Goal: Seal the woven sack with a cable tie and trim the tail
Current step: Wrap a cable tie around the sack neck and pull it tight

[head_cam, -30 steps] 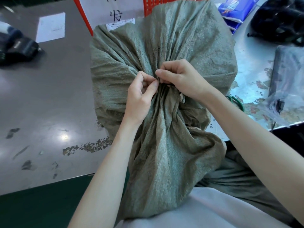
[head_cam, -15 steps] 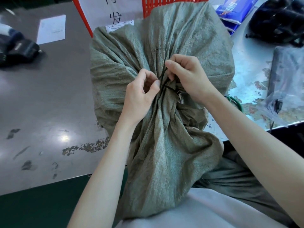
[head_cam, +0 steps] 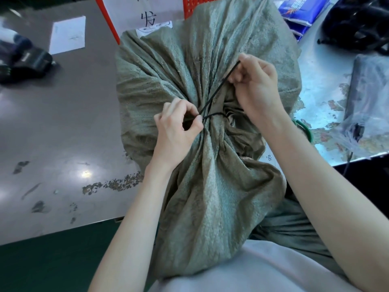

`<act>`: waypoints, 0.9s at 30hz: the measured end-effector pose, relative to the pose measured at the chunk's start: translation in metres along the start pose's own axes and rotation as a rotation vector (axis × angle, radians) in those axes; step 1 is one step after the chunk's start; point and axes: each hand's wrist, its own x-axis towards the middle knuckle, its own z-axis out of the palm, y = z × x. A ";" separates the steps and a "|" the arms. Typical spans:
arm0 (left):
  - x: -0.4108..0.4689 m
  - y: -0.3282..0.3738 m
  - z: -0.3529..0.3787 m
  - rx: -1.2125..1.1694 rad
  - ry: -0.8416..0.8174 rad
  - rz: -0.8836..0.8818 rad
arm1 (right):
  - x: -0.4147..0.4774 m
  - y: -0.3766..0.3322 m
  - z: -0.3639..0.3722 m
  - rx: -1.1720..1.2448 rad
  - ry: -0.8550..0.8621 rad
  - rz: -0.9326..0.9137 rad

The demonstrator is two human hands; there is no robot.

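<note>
A full grey-green woven sack [head_cam: 172,66] lies on the table with its gathered neck pointing toward me. A black cable tie [head_cam: 216,90] loops around the bunched neck. My left hand [head_cam: 179,127] pinches the tie's head at the left side of the neck. My right hand [head_cam: 254,85] grips the tie's tail, which runs taut up and to the right from the head. The loose mouth of the sack spreads out below the tie, toward my lap.
The grey table [head_cam: 63,123] has scuffed patches. A white sheet of paper [head_cam: 67,34] and a black device [head_cam: 25,62] lie at the far left. Green-handled scissors [head_cam: 305,129] peek out behind my right wrist. A clear plastic bag [head_cam: 366,114], blue packets [head_cam: 303,9] and red crate [head_cam: 189,7] stand behind.
My right hand has moved up and to the right, drawing the tail out through the head; the tie now shows as a taut black line. My left hand stayed at the neck.
</note>
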 end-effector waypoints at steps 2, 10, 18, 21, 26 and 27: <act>-0.002 0.001 0.002 0.028 -0.001 0.002 | -0.001 -0.003 -0.002 0.092 0.053 0.034; -0.003 -0.005 0.001 0.107 -0.033 0.028 | -0.002 -0.012 -0.004 0.391 0.249 0.142; -0.016 -0.013 0.007 0.003 -0.030 -0.031 | -0.005 -0.016 0.003 0.210 0.301 0.118; -0.016 -0.008 0.009 0.024 -0.022 -0.030 | -0.016 -0.012 0.009 -0.134 0.166 0.061; -0.012 -0.002 0.006 0.011 -0.019 0.009 | -0.039 0.001 0.024 -0.617 -0.070 -0.104; -0.011 -0.001 0.005 0.014 -0.021 0.013 | -0.043 0.004 0.024 -0.672 -0.115 -0.133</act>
